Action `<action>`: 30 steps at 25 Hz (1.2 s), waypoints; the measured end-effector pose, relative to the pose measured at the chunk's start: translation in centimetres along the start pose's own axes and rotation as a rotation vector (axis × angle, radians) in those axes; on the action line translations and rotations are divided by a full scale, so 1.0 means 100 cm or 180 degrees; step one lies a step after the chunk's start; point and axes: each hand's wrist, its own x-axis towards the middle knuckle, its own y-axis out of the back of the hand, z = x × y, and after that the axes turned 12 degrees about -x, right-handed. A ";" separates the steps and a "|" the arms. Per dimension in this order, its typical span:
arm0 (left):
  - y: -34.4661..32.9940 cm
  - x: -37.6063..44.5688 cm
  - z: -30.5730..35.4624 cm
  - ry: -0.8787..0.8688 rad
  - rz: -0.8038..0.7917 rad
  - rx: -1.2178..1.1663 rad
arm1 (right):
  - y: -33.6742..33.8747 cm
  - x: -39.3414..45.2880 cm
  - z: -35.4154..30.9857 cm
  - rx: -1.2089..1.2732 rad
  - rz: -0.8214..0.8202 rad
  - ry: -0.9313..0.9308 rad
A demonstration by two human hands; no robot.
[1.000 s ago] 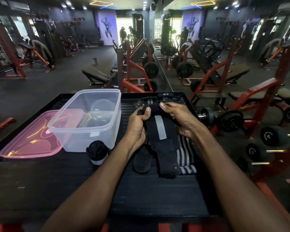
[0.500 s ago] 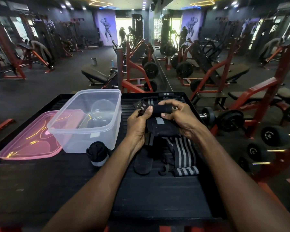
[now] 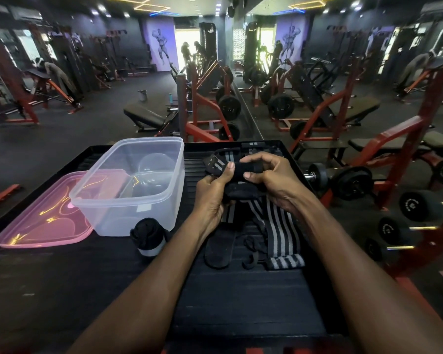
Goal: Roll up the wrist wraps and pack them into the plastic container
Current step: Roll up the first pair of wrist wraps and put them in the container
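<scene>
A black wrist wrap [image 3: 243,178], mostly wound into a roll, is held above the black table [image 3: 62,290]. My left hand [image 3: 211,194] grips its left end, thumb on top. My right hand [image 3: 271,178] pinches the right end with curled fingers. A short black tail hangs under the roll. A finished rolled wrap [image 3: 149,236] stands by the near right corner of the clear plastic container [image 3: 128,190], which is open. A striped grey-and-black wrap [image 3: 279,233] and a black strap [image 3: 219,247] lie flat below my hands. More wraps [image 3: 256,148] lie at the table's far edge.
The container's pink lid [image 3: 39,218] lies flat to its left. Dumbbells [image 3: 343,181] on a red rack line the right side. Red gym machines and benches stand beyond the table's far edge, with a mirror wall behind.
The long tail that hung from the wrap a second ago has been wound up into the roll, which is now thicker. Both hands stayed in place, turning the roll.
</scene>
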 end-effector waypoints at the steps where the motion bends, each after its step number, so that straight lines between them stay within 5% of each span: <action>1: 0.000 -0.001 0.000 -0.0016 -0.0012 -0.0027 | 0.000 0.000 -0.001 0.0062 -0.0061 -0.0019; 7: 0.001 -0.001 0.006 -0.0300 -0.0115 0.0155 | -0.002 0.000 -0.002 0.0581 -0.0293 -0.0542; 15: -0.002 0.001 0.005 0.0206 -0.0114 0.0225 | -0.004 0.000 0.000 0.0177 -0.0100 -0.0062; 22: 0.001 0.000 0.004 -0.0159 -0.0254 0.0291 | -0.001 -0.001 -0.002 0.0472 -0.0501 -0.0600; 30: 0.000 -0.005 0.006 -0.0022 -0.0427 0.0105 | 0.000 0.000 -0.001 0.0260 -0.0089 -0.0293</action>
